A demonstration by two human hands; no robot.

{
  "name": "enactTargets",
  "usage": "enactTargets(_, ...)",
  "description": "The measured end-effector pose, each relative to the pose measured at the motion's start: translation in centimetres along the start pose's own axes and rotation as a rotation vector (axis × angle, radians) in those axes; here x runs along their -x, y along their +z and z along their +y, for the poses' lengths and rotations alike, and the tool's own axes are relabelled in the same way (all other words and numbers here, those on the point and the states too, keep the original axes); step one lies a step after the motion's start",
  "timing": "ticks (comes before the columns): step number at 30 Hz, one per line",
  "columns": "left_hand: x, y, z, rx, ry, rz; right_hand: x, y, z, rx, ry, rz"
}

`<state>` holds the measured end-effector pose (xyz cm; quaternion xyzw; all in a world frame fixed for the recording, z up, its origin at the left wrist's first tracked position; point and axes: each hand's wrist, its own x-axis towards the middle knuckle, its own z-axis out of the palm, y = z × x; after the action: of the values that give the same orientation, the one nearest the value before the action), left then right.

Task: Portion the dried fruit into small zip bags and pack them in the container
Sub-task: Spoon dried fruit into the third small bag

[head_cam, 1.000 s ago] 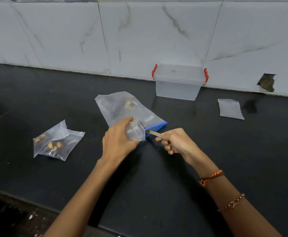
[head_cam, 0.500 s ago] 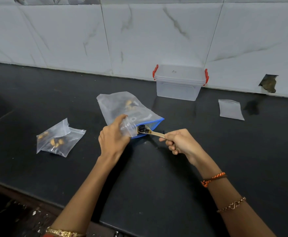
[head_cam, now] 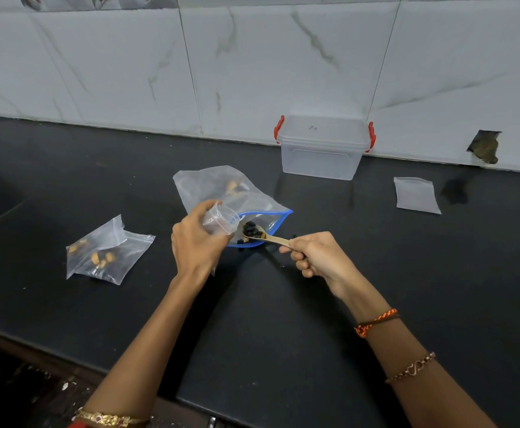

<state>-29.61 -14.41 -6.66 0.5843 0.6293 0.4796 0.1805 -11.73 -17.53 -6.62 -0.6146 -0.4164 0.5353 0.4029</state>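
A heap of dark dried fruit [head_cam: 251, 230] sits in the bowl of a wooden spoon [head_cam: 263, 237], held level just above the blue-edged mouth of a large zip bag [head_cam: 221, 188] lying on the black table [head_cam: 283, 319]. The right hand [head_cam: 315, 254] is curled closed around the spoon's handle, its fingers folded under, with the spoon's bowl reaching out to the left of that hand toward the other. The left hand [head_cam: 195, 242] grips a small zip bag [head_cam: 220, 222], clear and crumpled, with its open mouth turned toward the spoon and almost touching it. A few loose dark pieces [head_cam: 294, 235] lie on the table just beyond the right hand and at the lip of the large bag, which also holds some tan pieces farther in. To the left of the left hand, well apart, lie filled small bags [head_cam: 104, 251] with tan fruit inside. Beyond both hands, against the marbled wall tiles [head_cam: 252, 63], stands a clear plastic container [head_cam: 323, 149] with red latches and its lid on. Beyond and to the right of the right hand, an empty small bag [head_cam: 417, 196] lies flat. Bracelets show on both wrists.
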Motion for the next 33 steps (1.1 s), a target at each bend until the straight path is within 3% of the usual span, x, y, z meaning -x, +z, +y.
enactTargets(8, -0.9, -1.0, 0.8, 0.048, 0.021, 0.007, -1.7, 4.0, -2.4, -0.057, -0.032, 0.041)
enactTargets(14, -1.1, -1.2, 0.6, 0.06, 0.015, -0.011, 0.0, 0.3, -2.2, -0.008, -0.084, 0.095)
enactTargets(25, 0.0, 0.1, -0.4, 0.014, 0.029, -0.065, 2.4, -3.2, -0.2, 0.015, -0.045, 0.009)
enactTargets(33, 1.0, 0.3, -0.7, -0.025, 0.051, -0.206, 3.0, -5.6, -1.0, 0.025, -0.067, -0.011)
